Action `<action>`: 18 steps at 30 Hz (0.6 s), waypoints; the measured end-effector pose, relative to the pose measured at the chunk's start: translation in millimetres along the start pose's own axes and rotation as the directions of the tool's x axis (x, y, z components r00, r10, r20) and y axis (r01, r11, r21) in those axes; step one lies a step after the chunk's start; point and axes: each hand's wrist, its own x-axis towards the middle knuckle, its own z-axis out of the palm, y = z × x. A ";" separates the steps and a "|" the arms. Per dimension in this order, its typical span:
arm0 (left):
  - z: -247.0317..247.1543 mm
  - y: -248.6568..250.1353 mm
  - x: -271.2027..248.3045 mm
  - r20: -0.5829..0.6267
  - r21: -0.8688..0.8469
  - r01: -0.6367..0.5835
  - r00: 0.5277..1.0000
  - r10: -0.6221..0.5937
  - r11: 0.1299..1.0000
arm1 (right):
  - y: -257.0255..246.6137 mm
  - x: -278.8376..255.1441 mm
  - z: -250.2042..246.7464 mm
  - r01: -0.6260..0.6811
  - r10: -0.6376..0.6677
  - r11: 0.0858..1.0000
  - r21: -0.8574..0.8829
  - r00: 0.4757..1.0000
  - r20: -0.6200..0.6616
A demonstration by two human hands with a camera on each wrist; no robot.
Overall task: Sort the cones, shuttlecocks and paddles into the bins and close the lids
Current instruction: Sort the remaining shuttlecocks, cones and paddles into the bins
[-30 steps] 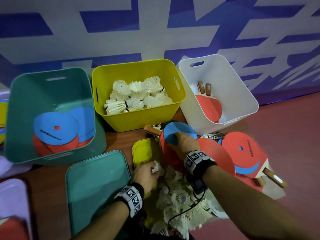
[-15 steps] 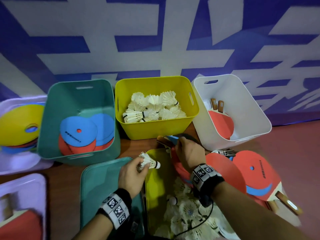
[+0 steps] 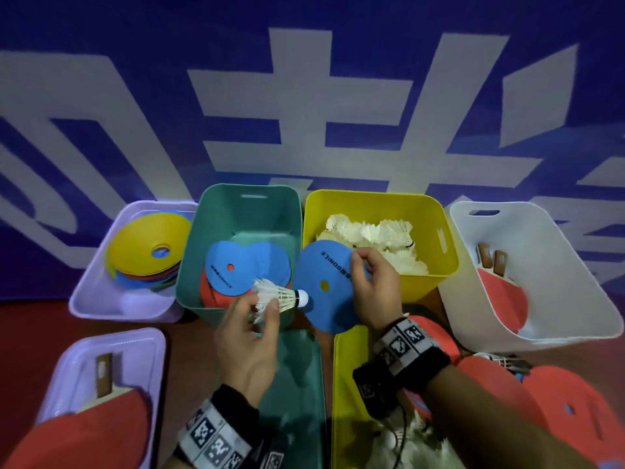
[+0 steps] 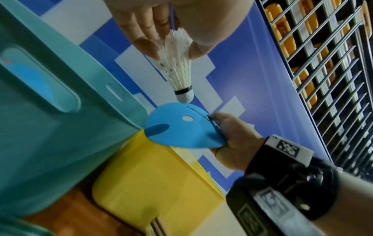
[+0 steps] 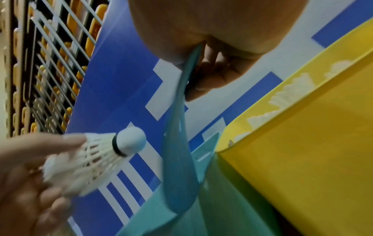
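Note:
My left hand (image 3: 257, 313) pinches a white shuttlecock (image 3: 280, 296) by its feathers, cork pointing right, over the near rim of the teal bin (image 3: 189, 265). That bin holds blue and red flat cones (image 3: 230, 269). My right hand (image 3: 372, 286) grips a blue flat cone (image 3: 321, 286) by its edge, between the teal bin and the yellow bin (image 3: 436, 282), which holds several shuttlecocks (image 3: 378, 235). The left wrist view shows the shuttlecock (image 4: 179, 70) just above the blue cone (image 4: 181, 126). In the right wrist view the cone (image 5: 177, 159) hangs edge-on beside the shuttlecock (image 5: 101, 159).
A white bin (image 3: 548, 252) at right holds red paddles. A lilac bin (image 3: 98, 279) at left holds yellow and other cones. Teal lid (image 3: 297, 394) and yellow lid (image 3: 348, 394) lie in front. More red paddles (image 3: 558, 411) and shuttlecocks (image 3: 419, 445) lie at lower right.
My right hand lifted the blue cone off the pile and carried it up toward the bins. My left hand raised the shuttlecock from the lids to the teal bin's rim.

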 end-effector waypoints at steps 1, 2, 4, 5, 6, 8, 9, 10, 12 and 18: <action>-5.9 -1.1 6.1 -0.015 0.004 0.007 1.000 -0.007 1.000 | -7.5 8.6 10.6 -0.034 0.034 0.998 0.060 0.999 0.005; -12.7 -4.4 12.2 -0.019 0.016 0.017 1.000 -0.016 1.000 | -15.0 16.5 21.8 -0.066 0.065 0.991 0.119 0.998 0.015; -25.9 -14.3 23.8 -0.013 0.013 0.037 0.999 -0.037 0.999 | -31.3 28.8 44.5 -0.119 0.110 0.968 0.219 0.992 0.054; -32.2 -20.1 29.2 -0.017 0.009 0.039 0.999 -0.039 0.999 | -39.3 33.3 56.2 -0.124 0.109 0.965 0.230 0.991 0.077; -38.8 -25.1 33.8 -0.026 0.015 0.043 0.999 -0.042 0.999 | -46.7 36.7 67.5 -0.134 0.113 0.965 0.225 0.988 0.103; -49.8 -30.7 40.8 -0.036 0.063 0.045 0.998 -0.042 0.997 | -55.8 44.0 90.9 -0.199 0.164 0.954 0.222 0.973 0.165; -54.5 -32.3 44.1 -0.033 0.084 0.051 0.998 -0.049 0.995 | -59.1 47.4 101.1 -0.248 0.203 0.944 0.219 0.957 0.209; -58.3 -33.6 47.5 -0.028 0.096 0.066 0.998 -0.063 0.993 | -59.9 50.8 109.4 -0.291 0.242 0.936 0.197 0.940 0.241; -61.5 -36.0 54.6 -0.023 0.071 0.096 0.995 -0.094 0.993 | -54.4 55.6 117.8 -0.302 0.273 0.950 0.083 0.929 0.250; -29.3 -36.0 80.1 0.063 -0.006 0.054 0.997 -0.053 0.999 | -40.6 36.5 90.8 -0.207 0.142 0.973 0.100 0.882 0.449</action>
